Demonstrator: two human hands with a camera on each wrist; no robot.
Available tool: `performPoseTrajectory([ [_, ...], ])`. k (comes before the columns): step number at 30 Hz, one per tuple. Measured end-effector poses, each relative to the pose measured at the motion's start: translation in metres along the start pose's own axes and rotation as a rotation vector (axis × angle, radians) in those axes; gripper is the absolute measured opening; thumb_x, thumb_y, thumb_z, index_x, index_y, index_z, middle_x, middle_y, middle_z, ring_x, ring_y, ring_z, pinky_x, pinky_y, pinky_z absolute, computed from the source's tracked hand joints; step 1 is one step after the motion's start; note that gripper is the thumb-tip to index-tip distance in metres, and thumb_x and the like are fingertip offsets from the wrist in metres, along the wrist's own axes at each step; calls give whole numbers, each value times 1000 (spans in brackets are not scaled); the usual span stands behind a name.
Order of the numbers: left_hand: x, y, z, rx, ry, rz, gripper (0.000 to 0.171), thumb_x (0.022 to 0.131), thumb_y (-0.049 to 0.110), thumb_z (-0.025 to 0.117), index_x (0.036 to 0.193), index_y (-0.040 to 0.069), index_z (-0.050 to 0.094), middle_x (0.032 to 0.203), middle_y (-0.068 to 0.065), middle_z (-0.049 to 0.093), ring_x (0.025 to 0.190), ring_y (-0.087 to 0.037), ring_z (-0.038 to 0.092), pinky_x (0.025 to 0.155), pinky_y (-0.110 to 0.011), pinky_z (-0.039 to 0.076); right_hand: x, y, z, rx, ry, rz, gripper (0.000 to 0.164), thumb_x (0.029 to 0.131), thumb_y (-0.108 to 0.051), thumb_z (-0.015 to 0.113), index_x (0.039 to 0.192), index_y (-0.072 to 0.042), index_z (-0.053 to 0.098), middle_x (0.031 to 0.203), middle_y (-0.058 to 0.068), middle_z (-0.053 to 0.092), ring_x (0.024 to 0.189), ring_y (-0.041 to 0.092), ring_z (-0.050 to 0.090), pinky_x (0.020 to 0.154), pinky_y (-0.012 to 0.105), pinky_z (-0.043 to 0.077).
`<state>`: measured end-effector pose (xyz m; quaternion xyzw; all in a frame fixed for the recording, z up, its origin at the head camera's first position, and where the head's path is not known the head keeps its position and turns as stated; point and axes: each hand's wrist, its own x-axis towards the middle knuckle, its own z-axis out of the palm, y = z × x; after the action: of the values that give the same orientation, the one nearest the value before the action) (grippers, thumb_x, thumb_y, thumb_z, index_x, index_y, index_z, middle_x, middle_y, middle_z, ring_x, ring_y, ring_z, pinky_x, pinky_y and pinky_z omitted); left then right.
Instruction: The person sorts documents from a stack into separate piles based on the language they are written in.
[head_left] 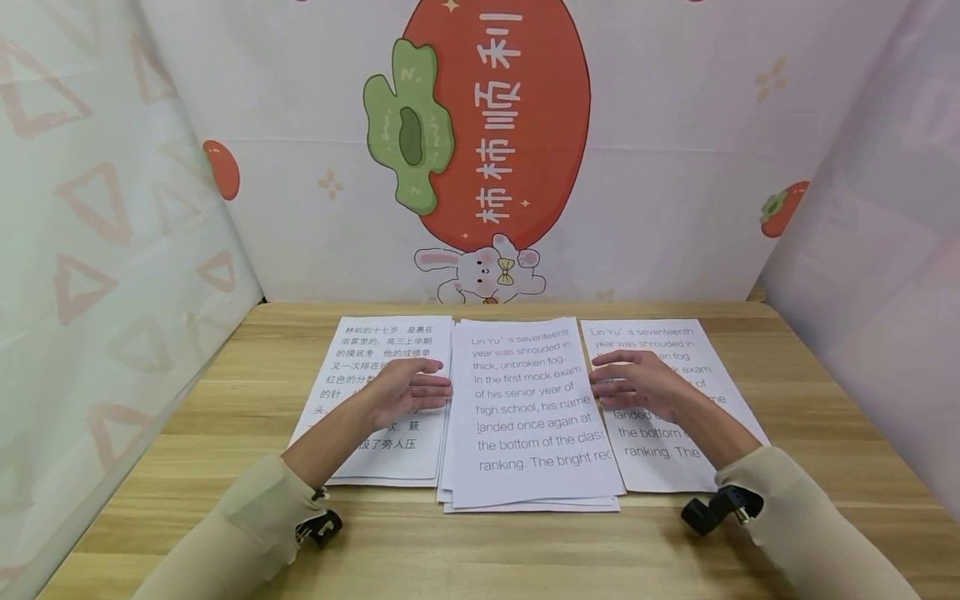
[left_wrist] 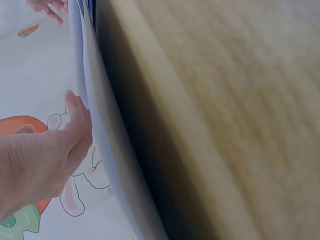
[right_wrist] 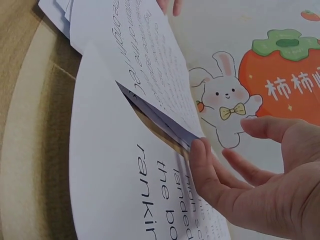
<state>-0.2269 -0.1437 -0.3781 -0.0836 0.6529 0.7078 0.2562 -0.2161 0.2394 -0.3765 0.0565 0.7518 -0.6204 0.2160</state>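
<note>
Three piles of printed paper lie side by side on a wooden table. The middle pile point(head_left: 525, 492) carries large English print, and its lower sheets stick out unevenly at the near edge. My left hand point(head_left: 401, 392) is over the left pile point(head_left: 397, 332) of Chinese print, fingers extended toward the middle pile's left edge. Over the right pile point(head_left: 652, 479), also in English, my right hand point(head_left: 645, 387) points its fingers inward at the middle pile's right edge. In the right wrist view, the fingertips point(right_wrist: 200, 147) are right at a sheet's raised edge.
The wooden tabletop point(head_left: 225, 417) extends around the papers. A white backdrop point(head_left: 660, 225) with a persimmon and a rabbit stands behind it, and pale sheets point(head_left: 870, 275) hang at both sides. Each wrist wears a black camera mount point(head_left: 723, 508).
</note>
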Motion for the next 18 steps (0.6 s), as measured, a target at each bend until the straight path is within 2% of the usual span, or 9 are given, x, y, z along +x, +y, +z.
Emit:
performPoseTrajectory([
  [6,1,0,0,53,-19,23,51,107,16,45,151,-11,40,144,-34,54,131,-41,59,107,-44,54,-1,1,1,-15,2,-20,49,104,-11,57,147,9,45,123,17,71,99,20,73,89,33,63],
  [11,1,1,0,106,-13,37,50,107,16,45,150,-10,42,143,-32,56,129,-40,61,106,-44,55,-2,1,3,-49,5,-40,48,104,-11,57,146,9,46,132,24,66,99,19,74,88,33,63],
  [18,-1,1,-1,138,-30,62,50,110,19,40,152,-9,41,145,-33,54,131,-42,59,108,-46,53,-4,2,4,-101,-7,-84,50,104,-11,57,148,10,44,140,30,59,108,26,73,92,35,62],
])
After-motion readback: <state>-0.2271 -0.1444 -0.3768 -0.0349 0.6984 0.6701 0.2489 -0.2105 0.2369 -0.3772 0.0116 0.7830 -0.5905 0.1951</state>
